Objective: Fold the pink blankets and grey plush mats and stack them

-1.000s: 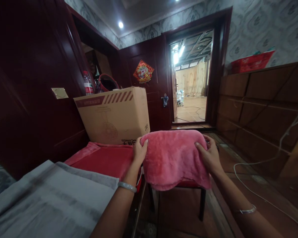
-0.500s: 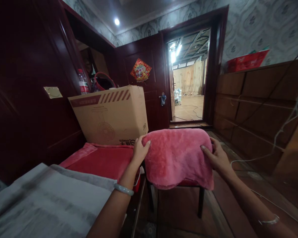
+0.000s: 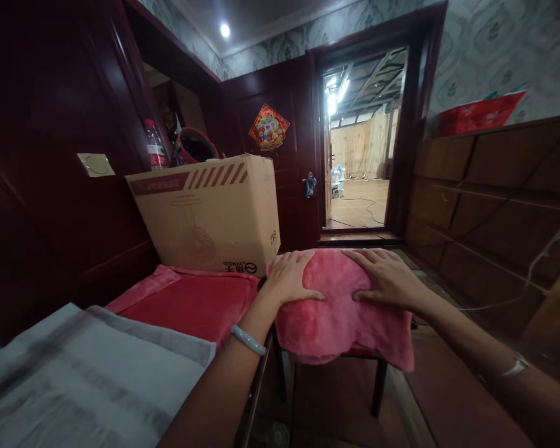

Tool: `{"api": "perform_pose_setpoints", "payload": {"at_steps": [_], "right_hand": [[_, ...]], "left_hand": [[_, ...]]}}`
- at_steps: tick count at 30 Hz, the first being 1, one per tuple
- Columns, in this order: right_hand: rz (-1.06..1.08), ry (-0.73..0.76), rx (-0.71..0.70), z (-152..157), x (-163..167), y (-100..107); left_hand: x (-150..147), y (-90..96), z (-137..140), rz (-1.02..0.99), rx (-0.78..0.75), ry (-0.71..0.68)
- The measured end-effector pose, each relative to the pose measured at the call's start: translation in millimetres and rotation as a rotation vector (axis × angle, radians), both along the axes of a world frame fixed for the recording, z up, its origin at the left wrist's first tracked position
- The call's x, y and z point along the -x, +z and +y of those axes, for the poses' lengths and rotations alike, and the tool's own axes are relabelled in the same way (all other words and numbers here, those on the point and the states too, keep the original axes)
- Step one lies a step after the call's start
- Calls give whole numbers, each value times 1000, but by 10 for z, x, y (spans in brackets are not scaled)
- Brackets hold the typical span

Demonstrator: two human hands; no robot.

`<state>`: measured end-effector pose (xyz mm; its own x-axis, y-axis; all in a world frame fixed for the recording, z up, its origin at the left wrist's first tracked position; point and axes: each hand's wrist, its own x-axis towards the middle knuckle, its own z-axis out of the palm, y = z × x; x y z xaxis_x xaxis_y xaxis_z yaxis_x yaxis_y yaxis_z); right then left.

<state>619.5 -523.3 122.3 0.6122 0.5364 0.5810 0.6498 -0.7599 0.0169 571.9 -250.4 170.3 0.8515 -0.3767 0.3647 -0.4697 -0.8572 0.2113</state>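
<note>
A pink plush cover (image 3: 326,323) lies draped over the seat of a dark-legged chair or stool (image 3: 379,386), its front edge hanging down unevenly. Flat on the left part of the plush rests my left hand (image 3: 292,280), thumb stretched inward and fingers pointing away. My right hand (image 3: 385,277) presses on the right part with its fingers spread and thumb toward the middle. A strip of red seat shows under the front edge. Most of the seat is hidden by the cloth.
At left, red cloth (image 3: 196,305) and a whitish sheet (image 3: 98,373) lie beside a large cardboard box (image 3: 205,218). A bottle (image 3: 155,146) stands behind the box. A doorway (image 3: 359,162) opens ahead. Brown cabinets (image 3: 485,193) hold a red basket (image 3: 480,113) at right.
Both hands have gone from gripping the plush cover's side edges to lying on top of it, closer together. The cover's right front corner hangs lower and farther right.
</note>
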Motion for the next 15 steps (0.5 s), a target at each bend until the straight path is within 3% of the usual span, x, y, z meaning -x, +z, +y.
{"api": "perform_pose_setpoints", "payload": {"at_steps": [7, 15], "right_hand": [[-127, -61, 106, -29, -21, -47], [-115, -88, 117, 3, -23, -84]], "left_hand": [[-85, -177, -10, -127, -263, 119], [-97, -267, 98, -199, -194, 6]]}}
